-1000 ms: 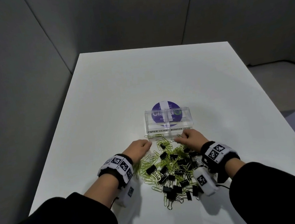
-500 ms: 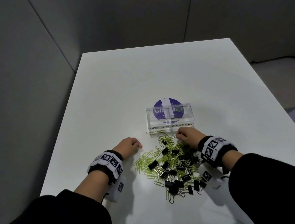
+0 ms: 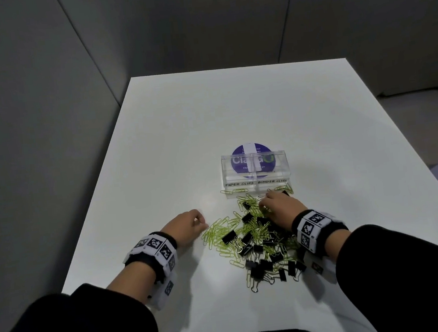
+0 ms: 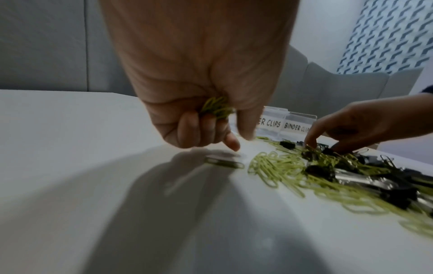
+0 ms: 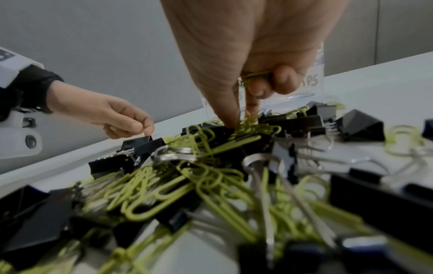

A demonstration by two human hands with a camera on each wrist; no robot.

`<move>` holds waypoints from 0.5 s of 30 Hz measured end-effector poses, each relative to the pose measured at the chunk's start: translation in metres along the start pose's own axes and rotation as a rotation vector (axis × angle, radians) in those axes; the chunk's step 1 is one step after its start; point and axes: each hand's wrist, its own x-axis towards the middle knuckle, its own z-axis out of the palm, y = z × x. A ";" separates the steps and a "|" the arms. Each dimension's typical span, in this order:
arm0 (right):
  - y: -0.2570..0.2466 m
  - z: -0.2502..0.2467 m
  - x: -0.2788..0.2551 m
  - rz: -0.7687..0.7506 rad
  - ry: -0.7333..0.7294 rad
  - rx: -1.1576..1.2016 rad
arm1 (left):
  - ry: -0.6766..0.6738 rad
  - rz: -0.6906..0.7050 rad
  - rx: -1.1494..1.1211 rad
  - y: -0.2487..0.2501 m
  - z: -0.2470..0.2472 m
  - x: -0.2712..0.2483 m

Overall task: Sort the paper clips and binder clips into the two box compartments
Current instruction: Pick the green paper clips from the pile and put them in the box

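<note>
A mixed pile of green paper clips and black binder clips lies on the white table in front of a clear two-compartment box labelled PAPER CLIPS on the left and BINDER CLIPS on the right. My left hand hovers just left of the pile, its fingers curled round a small bunch of green paper clips. A single paper clip lies on the table under it. My right hand is at the pile's far end near the box. It keeps green paper clips in its curled fingers while thumb and forefinger pinch into the pile.
The white table stretches bare behind and to the left of the box. A round purple sticker shows under and behind the box. A few paper clips lie against the box's front wall. Grey walls enclose the table.
My left hand has drawn back to the left, away from the pile's far end. My right hand has stayed at the far end of the pile.
</note>
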 end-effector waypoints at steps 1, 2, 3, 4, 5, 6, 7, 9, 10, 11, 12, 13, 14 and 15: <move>-0.001 -0.001 0.000 0.012 -0.005 -0.009 | -0.022 -0.003 0.009 0.000 0.001 -0.002; -0.001 -0.002 0.000 0.026 -0.007 -0.017 | -0.041 -0.002 0.034 0.000 0.002 -0.003; -0.002 -0.002 0.000 0.037 -0.010 -0.023 | -0.050 0.005 0.071 0.000 0.004 -0.003; -0.002 -0.002 -0.001 0.047 -0.021 -0.027 | -0.045 0.016 0.105 0.000 0.006 -0.003; -0.003 -0.002 -0.001 0.052 -0.033 -0.032 | -0.035 0.022 0.127 0.000 0.008 -0.003; -0.003 -0.002 -0.001 0.053 -0.044 -0.037 | -0.021 0.030 0.139 0.001 0.010 -0.002; -0.003 -0.002 -0.002 0.054 -0.049 -0.038 | -0.011 0.034 0.143 0.003 0.012 -0.001; -0.002 -0.003 -0.003 0.057 -0.061 -0.027 | -0.007 0.042 0.140 0.008 0.015 0.001; -0.002 -0.003 -0.004 0.058 -0.067 -0.023 | -0.009 0.050 0.135 0.011 0.017 0.003; -0.001 -0.004 -0.004 0.059 -0.076 -0.021 | -0.014 0.056 0.137 0.014 0.017 0.004; -0.001 -0.005 -0.004 0.061 -0.086 -0.020 | -0.019 0.061 0.145 0.017 0.017 0.006; 0.000 -0.005 -0.004 0.065 -0.096 -0.016 | -0.028 0.061 0.159 0.020 0.016 0.008; 0.000 -0.007 -0.003 0.067 -0.101 -0.011 | -0.041 0.063 0.176 0.022 0.016 0.009; 0.000 -0.008 -0.002 0.067 -0.098 -0.003 | -0.057 0.064 0.195 0.023 0.014 0.011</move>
